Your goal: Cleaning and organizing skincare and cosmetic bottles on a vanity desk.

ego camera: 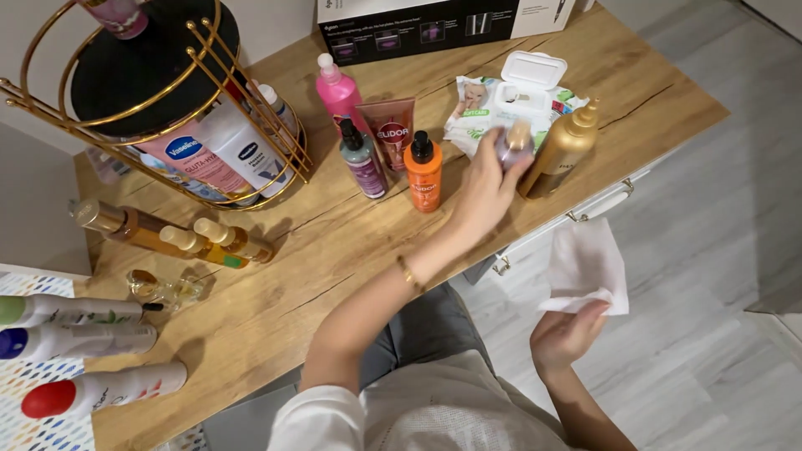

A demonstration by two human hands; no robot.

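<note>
While the person leans over the wooden worktop (351, 242), we judge the step in hand to be the handling of one small bottle out of the row, with a wipe held ready in the other hand. We record the items from largest to smallest.

The worktop is a matt, knotted plank surface with dark cracks in its grain. At its far left stands a gold wire rack (150, 108), round and tiered, holding glossy plastic tubes. A dark carton (418, 25) lies along the far edge. Beside it we note a soft wipes pack (510, 100), its white flip lid standing open.

Among the bottles, a metallic gold pump bottle (564, 150) stands upright just beside the left hand; a pink bottle (338, 92), a brown tube (391, 129), a grey-capped spray bottle (363, 159) and an orange bottle (423, 171) form a close group nearby. Three white roll-on cylinders with coloured caps (83, 351) lie flat at the near left.

The left hand (484, 192) has its fingers wrapped round a small lilac bottle (514, 144), smooth, rounded and pale-capped, held at the worktop between the orange bottle and the gold pump bottle. We cannot tell whether its base rests on the wood. The right hand (564, 334), off the worktop above the grey floor, pinches a thin white wipe (585, 267), limp and creased.

In our judgement the next move calls for bringing bottle and wipe together; the slick surface warrants a firm grip.
</note>
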